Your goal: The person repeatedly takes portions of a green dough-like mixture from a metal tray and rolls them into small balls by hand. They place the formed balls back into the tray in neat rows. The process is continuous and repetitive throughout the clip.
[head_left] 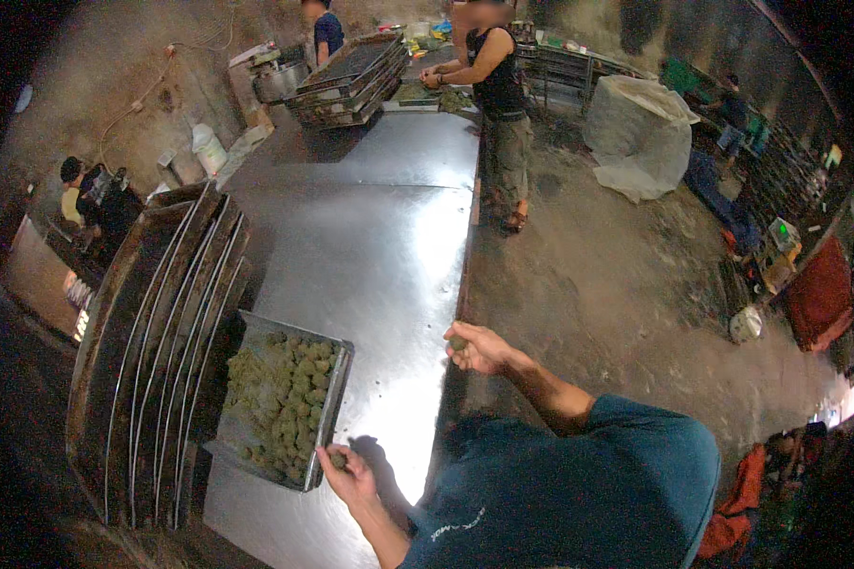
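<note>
My left hand (354,481) is closed loosely round a small green-brown dough ball (338,461), close by the near right corner of a shallow metal tray (336,398). More green-brown balls (289,417) lie in that tray, crowded toward its right side, with a looser, crumbly-looking mass (247,379) at its left. Out past the table's right edge, my right hand (481,349) holds another such ball (457,342) between thumb and fingers. What the balls are made of cannot be told.
Dark trays (152,351) stand stacked on edge left of the filled tray on the shiny metal table (351,237). More trays (346,85) are piled at its far end. Across there, a person in a sleeveless top (499,85) works at the table's right side. Plastic sheeting covers a bulky load (640,133).
</note>
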Action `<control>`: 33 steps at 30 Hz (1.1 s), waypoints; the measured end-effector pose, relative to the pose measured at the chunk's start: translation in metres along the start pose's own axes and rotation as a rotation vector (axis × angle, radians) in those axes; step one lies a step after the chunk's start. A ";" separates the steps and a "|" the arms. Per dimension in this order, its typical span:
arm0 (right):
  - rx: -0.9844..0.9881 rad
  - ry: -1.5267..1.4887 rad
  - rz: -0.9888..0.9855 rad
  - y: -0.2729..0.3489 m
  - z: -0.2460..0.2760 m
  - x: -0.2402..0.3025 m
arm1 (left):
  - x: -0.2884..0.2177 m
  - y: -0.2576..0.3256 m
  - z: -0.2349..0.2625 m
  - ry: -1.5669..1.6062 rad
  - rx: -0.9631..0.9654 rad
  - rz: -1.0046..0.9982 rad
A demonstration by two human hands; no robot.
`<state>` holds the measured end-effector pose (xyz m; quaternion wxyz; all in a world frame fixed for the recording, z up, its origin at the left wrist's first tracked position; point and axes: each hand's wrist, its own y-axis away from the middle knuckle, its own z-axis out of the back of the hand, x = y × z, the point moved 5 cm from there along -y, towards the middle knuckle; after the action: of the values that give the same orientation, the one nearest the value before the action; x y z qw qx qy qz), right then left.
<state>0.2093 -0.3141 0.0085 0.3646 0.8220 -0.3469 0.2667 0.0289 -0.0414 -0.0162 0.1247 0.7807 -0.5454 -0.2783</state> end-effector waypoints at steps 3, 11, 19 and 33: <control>-0.070 0.106 -0.031 -0.020 0.005 -0.015 | 0.000 -0.006 -0.001 0.155 -0.265 -0.027; 0.183 0.657 -0.297 -0.044 -0.052 -0.071 | -0.005 -0.005 0.019 -0.729 0.108 -0.356; 0.570 1.209 0.086 -0.100 -0.207 -0.069 | -0.082 -0.020 -0.039 -0.836 -0.273 -0.703; 1.178 2.018 0.973 -0.328 -0.316 -0.186 | -0.082 0.066 0.030 -1.028 -0.751 -0.743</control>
<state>0.2867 0.1657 -0.0685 -0.0891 0.0790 -0.0099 0.9928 -0.0600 0.0132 0.0168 0.0098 0.5898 -0.1026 -0.8009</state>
